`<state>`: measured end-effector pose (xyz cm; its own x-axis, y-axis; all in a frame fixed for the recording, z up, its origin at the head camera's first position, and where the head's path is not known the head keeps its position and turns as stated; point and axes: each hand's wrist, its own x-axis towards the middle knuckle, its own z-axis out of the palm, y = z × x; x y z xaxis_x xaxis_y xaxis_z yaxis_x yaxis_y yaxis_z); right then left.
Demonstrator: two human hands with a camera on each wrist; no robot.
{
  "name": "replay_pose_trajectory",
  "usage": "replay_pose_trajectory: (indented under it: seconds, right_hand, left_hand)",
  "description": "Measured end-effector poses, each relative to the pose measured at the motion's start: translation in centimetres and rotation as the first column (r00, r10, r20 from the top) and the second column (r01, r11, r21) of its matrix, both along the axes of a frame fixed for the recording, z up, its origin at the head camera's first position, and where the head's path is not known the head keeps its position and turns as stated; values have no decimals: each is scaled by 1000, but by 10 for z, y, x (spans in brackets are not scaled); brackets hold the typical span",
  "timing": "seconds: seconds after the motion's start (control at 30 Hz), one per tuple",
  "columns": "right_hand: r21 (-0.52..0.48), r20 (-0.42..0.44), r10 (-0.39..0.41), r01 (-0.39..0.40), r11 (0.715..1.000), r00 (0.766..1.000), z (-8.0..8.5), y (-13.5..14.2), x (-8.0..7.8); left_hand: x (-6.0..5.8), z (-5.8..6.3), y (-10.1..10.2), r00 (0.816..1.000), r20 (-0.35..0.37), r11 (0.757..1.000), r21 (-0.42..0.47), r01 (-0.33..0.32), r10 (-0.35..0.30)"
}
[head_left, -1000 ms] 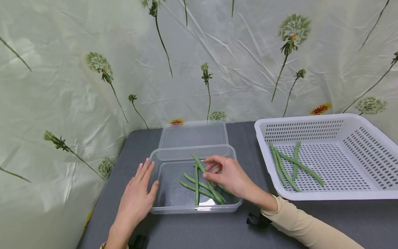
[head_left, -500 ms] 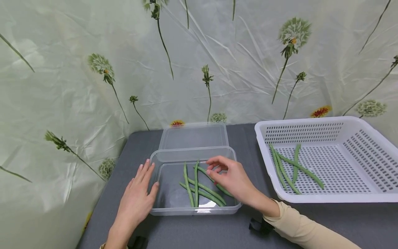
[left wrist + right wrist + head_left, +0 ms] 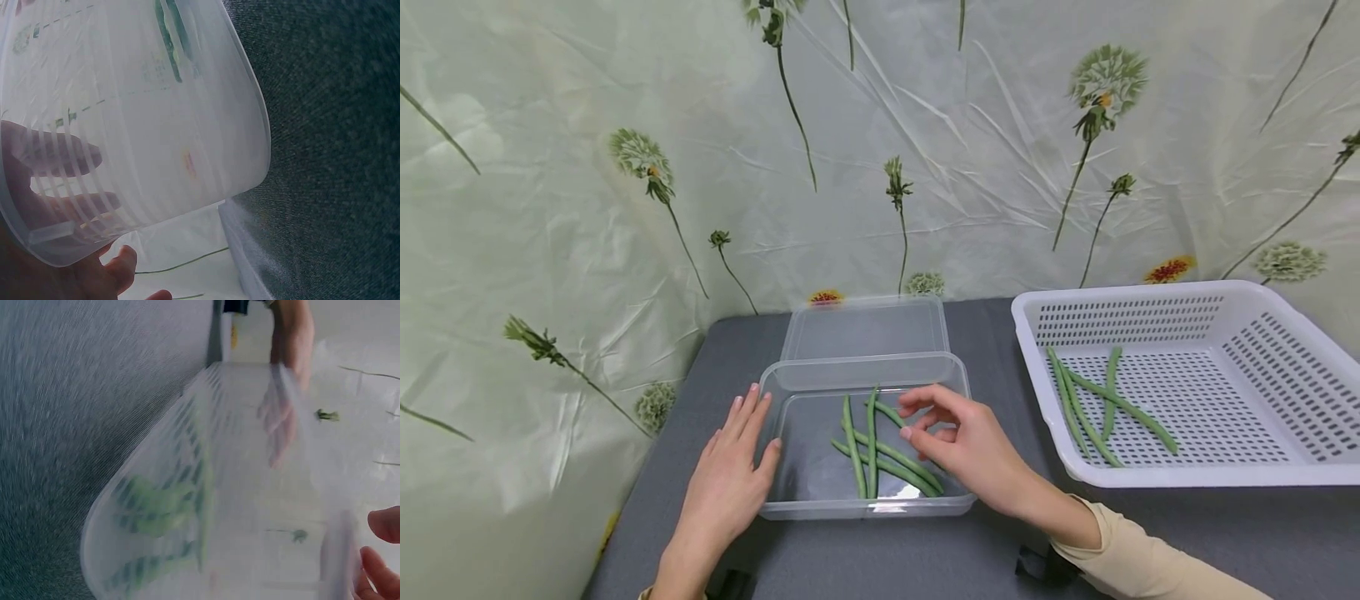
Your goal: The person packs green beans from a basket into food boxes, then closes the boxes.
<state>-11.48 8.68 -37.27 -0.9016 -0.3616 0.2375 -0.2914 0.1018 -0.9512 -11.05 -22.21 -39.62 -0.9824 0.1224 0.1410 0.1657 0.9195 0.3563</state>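
Visibly, the left hand (image 3: 726, 471) rested with straight fingers at the left wall of the clear container (image 3: 865, 509); the right hand (image 3: 973, 446) hung over the right side, fingers loosely bent, thumb apart. Green beans (image 3: 872, 446) lay inside, one partly hidden by the right hand. The white basket (image 3: 1210, 477) was cut off at the right edge. In the left wrist view, a reddish mark (image 3: 189, 164), perhaps printing, was too blurred to read.

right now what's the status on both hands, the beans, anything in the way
Left hand at left rim of clear container. Right hand over its right side, nothing visibly gripped. Green beans crossed inside. No obstruction seen.
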Motion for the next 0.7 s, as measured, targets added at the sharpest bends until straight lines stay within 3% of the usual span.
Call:
replay_pose_trajectory:
  seconds: [0.33, 0.53, 0.7]
  right_hand:
    - [-12, 17, -23, 23, 1000, 1000, 19, 22, 24]
    - [-37, -58, -37, 35, 999, 998, 23, 38, 27]
    - [14, -52, -68, 69, 998, 996, 32, 57, 27]
  left_hand:
    - [0, 2, -1, 1000, 8, 1000, -8, -1, 1]
    - [0, 1, -1, 1000, 7, 1000, -6, -3, 3]
    - [0, 0, 0, 1000, 13, 1000, -4, -3, 3]
